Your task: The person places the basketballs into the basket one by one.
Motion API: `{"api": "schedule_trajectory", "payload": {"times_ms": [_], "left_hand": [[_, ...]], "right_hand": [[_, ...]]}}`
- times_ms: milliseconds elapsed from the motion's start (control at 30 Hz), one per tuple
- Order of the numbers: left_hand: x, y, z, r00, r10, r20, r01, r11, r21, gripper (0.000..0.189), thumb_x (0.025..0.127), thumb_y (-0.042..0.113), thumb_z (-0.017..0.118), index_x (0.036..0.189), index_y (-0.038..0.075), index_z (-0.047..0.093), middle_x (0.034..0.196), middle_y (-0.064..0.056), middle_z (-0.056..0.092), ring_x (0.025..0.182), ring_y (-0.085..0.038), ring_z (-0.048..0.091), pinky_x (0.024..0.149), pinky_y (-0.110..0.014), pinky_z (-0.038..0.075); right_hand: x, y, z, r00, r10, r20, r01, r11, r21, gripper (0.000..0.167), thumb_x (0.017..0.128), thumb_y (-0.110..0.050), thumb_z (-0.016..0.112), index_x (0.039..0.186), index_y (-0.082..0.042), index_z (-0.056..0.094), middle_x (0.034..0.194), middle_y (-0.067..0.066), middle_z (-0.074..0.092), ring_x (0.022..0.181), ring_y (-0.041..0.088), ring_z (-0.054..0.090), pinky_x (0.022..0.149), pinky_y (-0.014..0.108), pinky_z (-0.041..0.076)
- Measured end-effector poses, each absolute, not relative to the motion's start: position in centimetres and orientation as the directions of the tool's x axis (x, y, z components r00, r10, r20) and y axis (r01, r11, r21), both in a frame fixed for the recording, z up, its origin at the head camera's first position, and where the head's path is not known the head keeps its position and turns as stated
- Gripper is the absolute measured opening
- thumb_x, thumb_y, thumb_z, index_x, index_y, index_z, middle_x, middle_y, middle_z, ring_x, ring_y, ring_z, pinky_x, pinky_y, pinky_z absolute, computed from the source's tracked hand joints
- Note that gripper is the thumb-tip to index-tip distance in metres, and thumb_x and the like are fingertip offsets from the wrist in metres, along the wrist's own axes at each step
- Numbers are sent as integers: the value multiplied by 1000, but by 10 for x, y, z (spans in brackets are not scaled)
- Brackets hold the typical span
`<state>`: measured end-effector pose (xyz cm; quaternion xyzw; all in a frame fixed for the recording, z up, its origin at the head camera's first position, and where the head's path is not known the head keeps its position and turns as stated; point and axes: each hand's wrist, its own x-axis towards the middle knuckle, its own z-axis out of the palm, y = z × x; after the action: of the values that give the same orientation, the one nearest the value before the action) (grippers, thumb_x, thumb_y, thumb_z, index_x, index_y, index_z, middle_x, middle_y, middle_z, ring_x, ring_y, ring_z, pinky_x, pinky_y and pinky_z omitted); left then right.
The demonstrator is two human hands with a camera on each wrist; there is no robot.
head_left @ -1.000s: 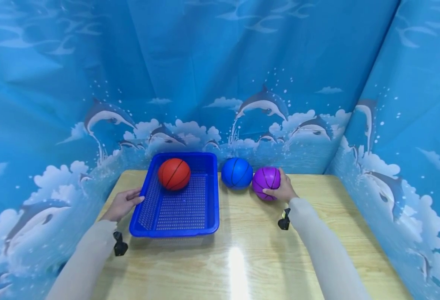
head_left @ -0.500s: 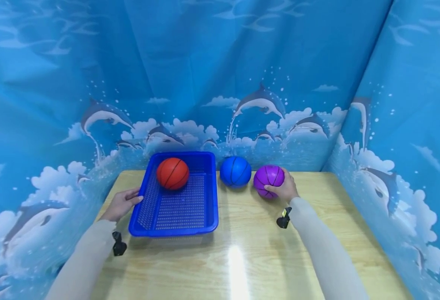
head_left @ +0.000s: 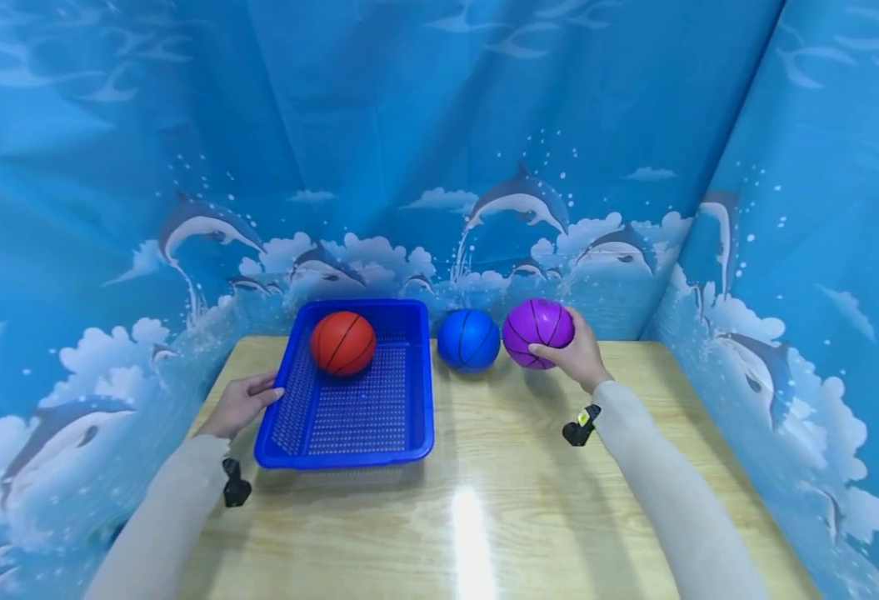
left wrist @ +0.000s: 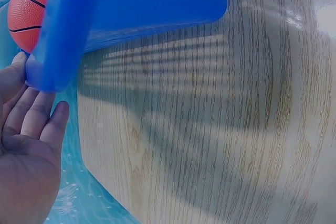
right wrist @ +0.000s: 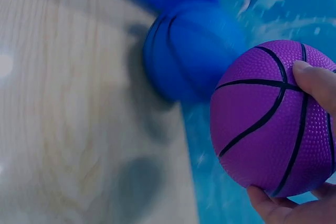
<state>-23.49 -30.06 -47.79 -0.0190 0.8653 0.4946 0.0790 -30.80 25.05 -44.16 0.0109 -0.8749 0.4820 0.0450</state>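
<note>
A purple mini basketball (head_left: 536, 333) is gripped by my right hand (head_left: 580, 354), thumb on its near side and fingers around it. In the right wrist view this purple ball (right wrist: 262, 124) is held above the table, its shadow apart from it. Beside it a blue mini basketball (head_left: 468, 342) rests on the table. My left hand (head_left: 240, 404) holds the left rim of a blue plastic basket (head_left: 345, 460). The left wrist view has the thumb against the rim and the fingers below it. An orange-red mini basketball (head_left: 343, 343) lies in the basket's far left part.
The wooden table (head_left: 499, 467) carries the basket and the blue ball near its back edge. Blue dolphin-print curtains (head_left: 379, 150) hang behind and along both sides. A bright light reflection (head_left: 472, 533) shows on the tabletop.
My right hand has raised the purple ball off the table, slightly to the right and away from the blue ball. My left hand stays on the basket rim.
</note>
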Motion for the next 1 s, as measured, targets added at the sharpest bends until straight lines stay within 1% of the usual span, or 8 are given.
{"api": "schedule_trajectory", "payload": {"times_ms": [267,467,600,733,867,1000], "left_hand": [[-234,-300,-475,-986,38,-165,-123,510,851,56,101,21,50,146,-5,30,144,-32,37,132,-46,37,107,-54,37],[-234,-299,-474,-985,40,-166,-123,511,851,56,101,21,49,147,-4,29,145,-31,36,133,-46,37,106,-54,38],[-234,-299,-475,-987,39,-157,-117,501,857,55,101,20,49,147,-5,30,144,-31,36,132,-45,38,106,-54,38],[-235,-299,-475,-987,24,-161,-128,500,856,55,101,20,49,147,-5,30,144,-31,37,132,-45,39,106,-54,39],[-235,-299,-476,-984,14,-178,-147,502,852,56,101,22,49,148,-3,29,144,-30,37,132,-44,39,106,-54,38],[-236,-299,-477,-983,11,-183,-153,500,852,57,101,22,49,148,-3,29,145,-30,37,132,-44,39,107,-53,38]], "right_hand": [[-297,211,-412,-989,-64,131,-145,456,-878,98,75,-32,83,152,-18,23,149,18,33,129,41,42,99,54,46],[-286,171,-401,-982,-136,128,-173,395,-902,97,75,-37,82,152,-24,24,150,14,32,128,38,45,97,51,49],[-277,141,-403,-973,-193,131,-197,381,-903,97,74,-37,83,151,-25,25,150,11,33,127,36,46,96,48,50],[-269,112,-410,-962,-237,134,-224,410,-884,98,71,-40,84,150,-27,27,148,10,35,125,35,49,94,47,51],[-261,84,-422,-944,-293,151,-271,432,-860,100,69,-39,86,150,-24,29,147,12,38,125,34,49,95,48,51],[-254,62,-434,-910,-376,173,-348,469,-812,101,68,-36,87,150,-22,31,144,12,41,125,30,49,96,44,50]]}}
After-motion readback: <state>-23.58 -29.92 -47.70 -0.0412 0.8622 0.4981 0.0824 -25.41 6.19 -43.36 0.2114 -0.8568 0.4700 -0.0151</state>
